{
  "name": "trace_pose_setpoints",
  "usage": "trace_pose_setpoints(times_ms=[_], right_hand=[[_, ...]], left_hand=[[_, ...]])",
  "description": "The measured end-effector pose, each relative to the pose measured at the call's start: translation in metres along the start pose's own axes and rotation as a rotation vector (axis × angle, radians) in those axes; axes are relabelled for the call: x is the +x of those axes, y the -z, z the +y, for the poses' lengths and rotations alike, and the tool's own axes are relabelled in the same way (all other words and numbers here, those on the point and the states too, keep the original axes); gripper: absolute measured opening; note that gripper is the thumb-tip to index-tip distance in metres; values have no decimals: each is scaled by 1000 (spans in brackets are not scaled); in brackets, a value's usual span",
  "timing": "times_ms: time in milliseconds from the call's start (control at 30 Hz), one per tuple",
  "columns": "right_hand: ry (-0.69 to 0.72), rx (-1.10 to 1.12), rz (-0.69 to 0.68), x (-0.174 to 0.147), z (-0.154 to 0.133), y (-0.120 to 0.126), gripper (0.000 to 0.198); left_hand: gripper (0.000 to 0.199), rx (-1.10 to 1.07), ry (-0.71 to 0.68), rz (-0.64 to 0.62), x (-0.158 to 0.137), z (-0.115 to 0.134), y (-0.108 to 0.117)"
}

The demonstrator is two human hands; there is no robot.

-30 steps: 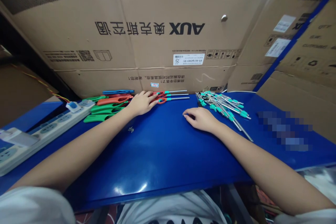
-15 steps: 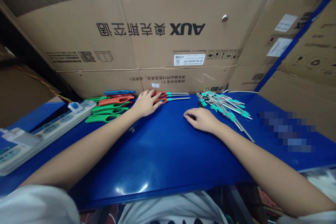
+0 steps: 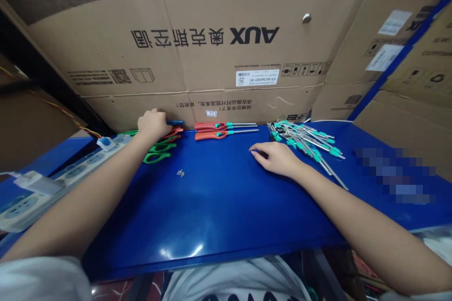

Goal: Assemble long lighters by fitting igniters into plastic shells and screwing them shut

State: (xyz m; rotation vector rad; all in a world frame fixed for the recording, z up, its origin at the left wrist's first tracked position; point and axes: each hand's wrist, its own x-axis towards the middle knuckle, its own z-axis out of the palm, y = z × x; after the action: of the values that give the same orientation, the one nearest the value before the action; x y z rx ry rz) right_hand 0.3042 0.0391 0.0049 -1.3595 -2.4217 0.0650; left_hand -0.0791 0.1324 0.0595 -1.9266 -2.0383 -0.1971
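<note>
At the far left, my left hand (image 3: 153,124) bends over the row of green handles (image 3: 160,148), red handles (image 3: 176,130) and a blue handle (image 3: 177,122). Its fingers are curled down, their tips hidden, so which piece they grip cannot be made out. My right hand (image 3: 277,157) rests on the blue table, fingers loosely bent, thumb apart, holding nothing visible. Between the hands, along the back, lie several red stick lighters (image 3: 212,135) with metal tubes pointing right. Beyond my right hand is a heap of metal tubes with teal parts (image 3: 310,143).
A white power strip (image 3: 81,164) with plugs and cables runs along the table's left side. Cardboard walls (image 3: 205,70) stand behind and to the right. Small metallic bits (image 3: 180,173) lie on the blue table (image 3: 212,207). A blurred-out patch covers the right side.
My left hand has left the red stick lighters and moved left onto the row of coloured handles. My right hand stays in nearly the same place; the view has shifted slightly.
</note>
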Motion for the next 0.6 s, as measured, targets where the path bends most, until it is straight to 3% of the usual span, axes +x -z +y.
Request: trace_pose_setpoints(times_ms=[167,333,500,600], right_hand=[[-7,-8,2,0,1,1,28],[9,5,43,0,2,3,28],[44,68,178,-1,-3,7,31],[93,118,331,-2,-9,10,40]], left_hand=[[32,-18,-45,-2,1,-12,3],[34,-46,-77,132,-5,-10,21],[27,-125,-205,267,-25,26,45],[19,-190,-428,317,-52,64,52]])
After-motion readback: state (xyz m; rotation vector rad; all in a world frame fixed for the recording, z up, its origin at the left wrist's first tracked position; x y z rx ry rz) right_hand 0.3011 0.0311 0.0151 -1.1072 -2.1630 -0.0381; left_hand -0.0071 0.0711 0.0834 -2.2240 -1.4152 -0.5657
